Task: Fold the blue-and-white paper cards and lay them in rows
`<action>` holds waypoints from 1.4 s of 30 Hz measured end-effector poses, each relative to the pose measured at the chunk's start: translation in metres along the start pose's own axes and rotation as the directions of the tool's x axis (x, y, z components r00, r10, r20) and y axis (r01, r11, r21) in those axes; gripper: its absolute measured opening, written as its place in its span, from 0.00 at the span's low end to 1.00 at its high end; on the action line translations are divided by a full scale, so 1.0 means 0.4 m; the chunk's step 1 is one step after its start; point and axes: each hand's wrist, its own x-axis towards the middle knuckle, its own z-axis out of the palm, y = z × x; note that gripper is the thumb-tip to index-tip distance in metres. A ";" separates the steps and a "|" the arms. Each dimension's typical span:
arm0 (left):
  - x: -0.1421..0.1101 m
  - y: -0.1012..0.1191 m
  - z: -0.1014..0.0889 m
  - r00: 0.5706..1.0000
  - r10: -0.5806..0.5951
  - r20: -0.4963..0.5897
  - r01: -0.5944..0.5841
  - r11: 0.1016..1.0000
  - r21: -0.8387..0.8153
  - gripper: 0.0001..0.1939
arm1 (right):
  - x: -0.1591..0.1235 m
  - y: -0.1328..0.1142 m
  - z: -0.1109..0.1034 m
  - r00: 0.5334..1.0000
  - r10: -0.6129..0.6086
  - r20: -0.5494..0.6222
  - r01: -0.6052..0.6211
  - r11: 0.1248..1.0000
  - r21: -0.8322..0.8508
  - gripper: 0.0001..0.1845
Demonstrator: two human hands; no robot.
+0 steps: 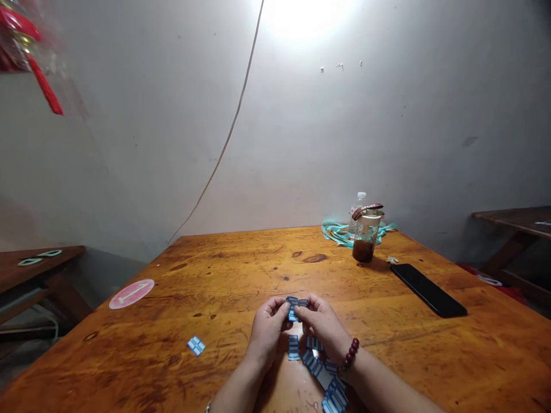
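My left hand (267, 328) and my right hand (321, 326) meet over the wooden table (241, 269), both pinched on a small bunch of blue-and-white striped pieces (295, 306) held between the fingertips. A beaded bracelet (350, 353) sits on my right wrist. Below the hands, a line of several more blue-and-white pieces (327, 381) lies on the table toward the near edge. One single blue piece (196, 345) lies apart to the left.
A clear bottle with dark liquid (365, 234) stands at the back right, beside a turquoise cord (338, 232) and a plastic bottle. A black phone (428, 289) lies at right. A pink round sticker (131, 293) marks the left edge. Benches flank both sides.
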 end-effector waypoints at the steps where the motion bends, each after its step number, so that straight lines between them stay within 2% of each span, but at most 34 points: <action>1: -0.001 0.001 0.001 1.000 -0.017 -0.001 0.017 1.000 -0.006 0.12 | 0.001 -0.001 0.001 1.000 -0.015 -0.013 0.015 1.000 0.009 0.10; 8: -0.003 0.009 0.003 0.994 -0.111 0.016 0.111 0.994 -0.008 0.12 | 0.009 0.008 -0.008 0.998 -0.049 -0.050 0.049 0.999 0.002 0.11; 16: 0.009 -0.002 -0.008 0.995 -0.082 -0.054 0.082 0.997 -0.012 0.11 | 0.019 -0.002 -0.018 0.976 -0.210 -0.064 0.205 0.975 -0.088 0.13; 21: 0.012 -0.001 -0.010 0.995 -0.070 -0.073 0.069 0.998 -0.014 0.11 | 0.010 -0.008 -0.016 0.984 -0.177 -0.030 0.171 0.973 -0.155 0.12; 27: 0.014 -0.003 -0.014 0.995 -0.064 -0.079 0.065 0.998 0.011 0.11 | -0.004 -0.017 -0.014 0.953 -0.304 0.001 0.288 0.902 -0.321 0.12; 32: 0.020 -0.010 -0.014 0.997 -0.054 -0.057 0.054 0.998 0.009 0.10 | -0.006 -0.013 -0.010 0.961 -0.274 -0.018 0.259 0.926 -0.274 0.07; 38: 0.015 -0.014 -0.008 0.999 -0.053 0.007 0.053 0.998 -0.033 0.10 | 0.009 0.018 -0.006 0.958 -0.281 -0.060 0.255 0.929 -0.268 0.08; 42: 0.006 -0.012 -0.005 0.997 -0.062 0.041 0.064 0.997 -0.050 0.09 | 0.012 0.015 -0.006 0.976 -0.197 -0.095 0.180 0.970 -0.162 0.06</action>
